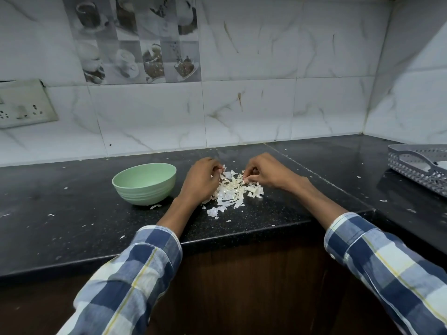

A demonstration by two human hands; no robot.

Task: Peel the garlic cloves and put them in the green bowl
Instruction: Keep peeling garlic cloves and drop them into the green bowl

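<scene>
1. The left hand (202,180) rests on the black countertop (72,213) at the 9 o'clock edge of a heap of garlic skins (232,189), fingers curled inward toward the pile; a bit of white shows at its fingertips, but whether they pinch a clove or only loose skin cannot be told
2. The right hand (263,171) sits at the heap's 2 o'clock side, fingers bent, thumb and forefinger pinching a small pale piece at the pile's top edge; it is too small to say if it is a clove or peel
3. The green bowl (145,183) stands upright at 9 o'clock from the left hand, just beside the wrist and apart from the heap; its inside, as far as it shows, looks bare, and a scrap of skin lies at its base at 5 o'clock
4. No whole garlic clove can be picked out among the skins
5. Small white flakes are scattered over the countertop around the pile and the bowl
6. A grey perforated tray (420,172) sits at 3 o'clock, well apart from the hands
7. A wall socket plate (24,105) is on the tiled wall at 10 o'clock
8. Both forearms wear blue and white checked sleeves (135,274)
</scene>
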